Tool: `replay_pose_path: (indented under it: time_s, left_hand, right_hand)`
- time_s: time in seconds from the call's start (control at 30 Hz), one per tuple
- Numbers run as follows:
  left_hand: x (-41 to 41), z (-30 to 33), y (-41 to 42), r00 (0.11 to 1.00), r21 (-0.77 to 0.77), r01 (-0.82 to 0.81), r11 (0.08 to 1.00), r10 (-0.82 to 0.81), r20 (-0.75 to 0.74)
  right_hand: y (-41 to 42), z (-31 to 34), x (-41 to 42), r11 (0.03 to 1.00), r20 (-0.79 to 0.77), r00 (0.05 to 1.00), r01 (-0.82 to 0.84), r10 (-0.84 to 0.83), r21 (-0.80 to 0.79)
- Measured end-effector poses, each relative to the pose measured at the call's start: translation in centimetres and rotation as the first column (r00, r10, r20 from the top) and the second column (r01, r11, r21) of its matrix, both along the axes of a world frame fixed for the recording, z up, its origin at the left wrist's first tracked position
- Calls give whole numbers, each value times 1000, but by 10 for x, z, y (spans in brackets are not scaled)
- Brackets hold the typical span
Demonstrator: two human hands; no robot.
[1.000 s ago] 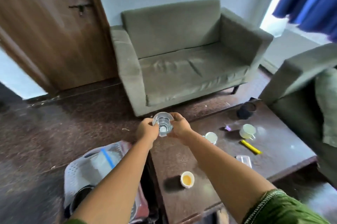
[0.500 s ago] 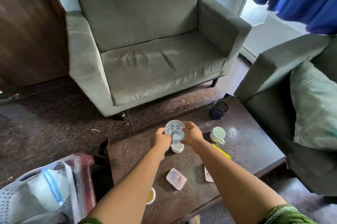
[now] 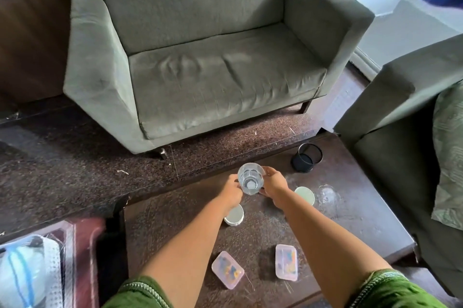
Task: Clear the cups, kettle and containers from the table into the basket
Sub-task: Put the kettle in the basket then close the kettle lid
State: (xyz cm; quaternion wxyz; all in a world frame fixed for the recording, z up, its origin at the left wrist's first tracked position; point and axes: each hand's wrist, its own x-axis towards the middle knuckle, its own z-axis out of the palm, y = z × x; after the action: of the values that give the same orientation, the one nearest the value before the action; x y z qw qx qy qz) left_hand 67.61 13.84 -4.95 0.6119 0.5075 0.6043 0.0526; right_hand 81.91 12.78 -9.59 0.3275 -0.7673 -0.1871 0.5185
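here the clear glass (image 3: pixel 250 179) is held up between both hands above the far part of the table (image 3: pixel 350 227), its open mouth facing the camera; the left hand (image 3: pixel 231 193) has its fingers curled round the glass's left side and the right hand (image 3: pixel 274 183) curls round its right side, so each grip is clamped on the glass. just below the left hand a white cup (image 3: pixel 234 215) stands on the table, partly hidden by the wrist. beside the right forearm, toward the right edge, sits a pale green cup (image 3: pixel 305 195). a black mesh holder (image 3: pixel 307 157) stands near the far right corner. toward the near edge two pink lidded containers lie flat between the forearms: one on the left (image 3: pixel 227 269), one on the right (image 3: pixel 286 262), apart from each other. off the table's left edge, at the lower left, a white basket (image 3: pixel 53 267) shows with a pale bag (image 3: pixel 17 272) inside. a grey-green sofa (image 3: pixel 200 57) faces the far edge.
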Motion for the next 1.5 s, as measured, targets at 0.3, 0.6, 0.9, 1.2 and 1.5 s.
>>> replay_pose_path:
  time_s: [0.3, 0.6, 0.9, 1.2, 1.5]
  left_hand:
    - [7, -50, 25, 965, -42, 87, 995, -95, -243]
    - [3, -65, 29, 947, -72, 132, 989, -147, -286]
    - [2, -69, 24, 940, -91, 172, 981, -191, -282]
    - [-13, -44, 15, 925, 145, 171, 975, -108, -364]
    - [-86, 27, -17, 886, 454, -105, 885, 290, -362]
  right_hand:
    - [25, -61, 4, 999, 55, 998, -34, 36, -33]
    - [24, -83, 2, 995, 86, 993, -74, 79, -62]
    - [21, -76, -1, 993, 126, 987, -85, 95, -88]
    - [21, -12, -23, 953, 439, 848, -239, 298, -184]
    - [9, 76, -105, 905, 490, 794, -426, 361, 24]
